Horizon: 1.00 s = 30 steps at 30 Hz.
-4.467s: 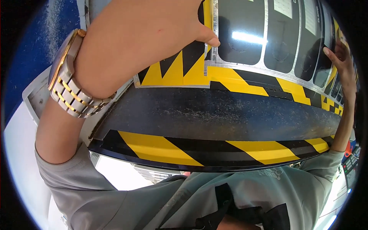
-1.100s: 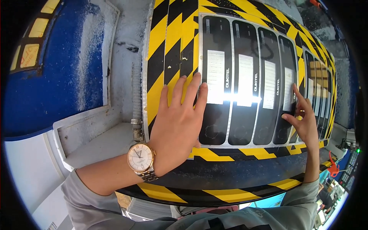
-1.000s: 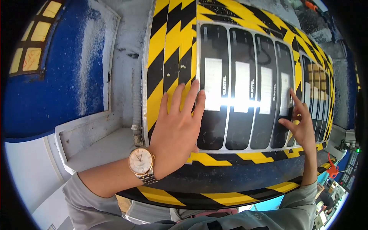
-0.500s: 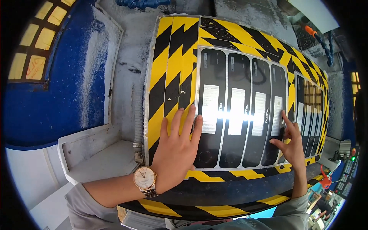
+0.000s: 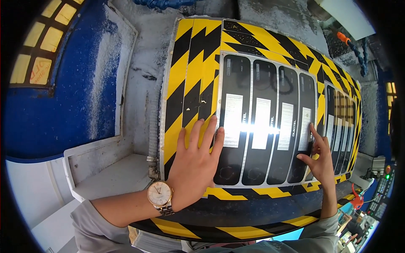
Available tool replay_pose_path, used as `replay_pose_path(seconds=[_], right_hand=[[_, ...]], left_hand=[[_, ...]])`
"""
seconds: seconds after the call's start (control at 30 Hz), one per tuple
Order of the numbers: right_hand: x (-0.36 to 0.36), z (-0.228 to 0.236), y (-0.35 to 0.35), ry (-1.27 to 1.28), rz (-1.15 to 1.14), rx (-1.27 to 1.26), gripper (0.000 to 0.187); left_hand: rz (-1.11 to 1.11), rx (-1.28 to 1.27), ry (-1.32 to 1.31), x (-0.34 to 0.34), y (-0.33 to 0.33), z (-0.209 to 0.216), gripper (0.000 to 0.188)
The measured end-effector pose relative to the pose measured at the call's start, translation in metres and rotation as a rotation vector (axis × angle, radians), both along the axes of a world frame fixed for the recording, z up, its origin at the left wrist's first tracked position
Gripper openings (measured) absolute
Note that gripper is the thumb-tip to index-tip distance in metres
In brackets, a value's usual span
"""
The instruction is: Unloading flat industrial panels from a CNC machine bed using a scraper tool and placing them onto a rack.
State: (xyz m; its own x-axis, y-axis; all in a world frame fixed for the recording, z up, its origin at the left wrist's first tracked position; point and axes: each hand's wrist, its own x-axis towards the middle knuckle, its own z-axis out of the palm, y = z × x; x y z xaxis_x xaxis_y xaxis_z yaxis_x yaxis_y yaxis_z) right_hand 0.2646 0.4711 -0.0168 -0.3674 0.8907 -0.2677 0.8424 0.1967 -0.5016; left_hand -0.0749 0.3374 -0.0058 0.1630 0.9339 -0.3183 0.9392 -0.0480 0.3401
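Observation:
Four long glossy black panels with rounded corners and printed pale rectangles lie side by side; the leftmost panel point(image 5: 230, 166) is next to my left hand point(image 5: 196, 166). That hand is flat with its fingers spread, its fingertips resting on the striped surface and the panel sheet's left edge. My right hand point(image 5: 320, 162) is at the other side, thumb on the rightmost panel point(image 5: 298, 166) and forefinger against its right edge. Its thumb and forefinger stand apart, with nothing seen gripped; the other fingers are partly hidden. A metal-strap wristwatch point(image 5: 160, 193) is on my left wrist.
Yellow-and-black striped tape point(image 5: 185, 71) surrounds the panels. Another set of black panels point(image 5: 337, 126) lies to the right. A blue machine wall point(image 5: 63, 114) rises at left, beside a flexible conduit point(image 5: 152, 118). An orange-tipped blue hose point(image 5: 352, 44) hangs at the far right.
The view has shifted very slightly. Both hands keep the same places and poses against the panels.

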Motion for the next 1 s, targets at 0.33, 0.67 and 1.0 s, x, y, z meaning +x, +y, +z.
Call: replay_pose_path(seconds=[0.33,0.67,1.0], right_hand=[[-0.002,0.000,-0.001,-0.021,-0.031,-0.025,0.100],[-0.004,0.009,-0.001,-0.012,-0.053,-0.109,0.097],[-0.092,0.026,0.029,0.042,0.436,0.237,0.061]], left_hand=[[0.007,0.003,-0.023,-0.001,-0.001,-0.001,0.114],[-0.026,0.013,0.006,-0.002,0.003,0.002,0.114],[-0.001,-0.078,0.008,-0.003,0.009,0.010,0.110]])
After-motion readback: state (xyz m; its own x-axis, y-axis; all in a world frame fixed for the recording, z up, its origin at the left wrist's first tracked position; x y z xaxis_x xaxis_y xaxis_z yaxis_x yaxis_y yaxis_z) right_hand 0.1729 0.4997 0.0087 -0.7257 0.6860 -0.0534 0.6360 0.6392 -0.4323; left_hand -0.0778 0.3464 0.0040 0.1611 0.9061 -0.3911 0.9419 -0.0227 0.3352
